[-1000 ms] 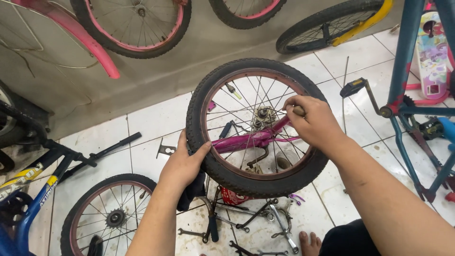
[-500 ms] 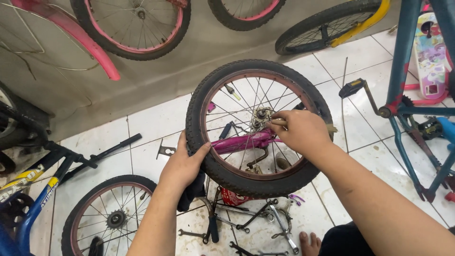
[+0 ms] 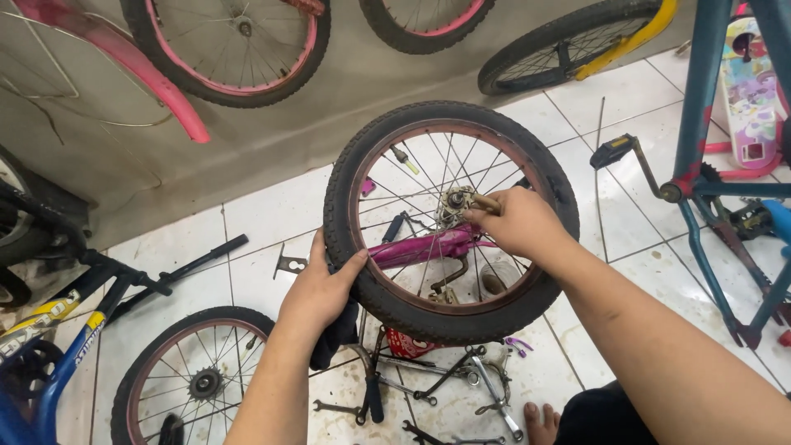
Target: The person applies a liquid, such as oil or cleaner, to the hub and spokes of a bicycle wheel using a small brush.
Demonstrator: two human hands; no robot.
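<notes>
left hand (image 3: 317,288) grips tyre (image 3: 350,165) edge; right hand (image 3: 515,222) at hub (image 3: 453,202).

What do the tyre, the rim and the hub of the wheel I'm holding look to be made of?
Tyre: black rubber, matte and dusty, treaded.
Rim: probably metal, with dull reddish paint or rust.
Hub: bare metal, grey with brown tarnish; thin steel-looking spokes run out from it.

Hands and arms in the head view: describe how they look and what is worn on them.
Both the left hand and the right hand are bare: no gloves, rings or watch show. Both forearms are uncovered all the way to the frame's bottom edge, with no sleeve in view. No marks or bands are visible on them.
</notes>
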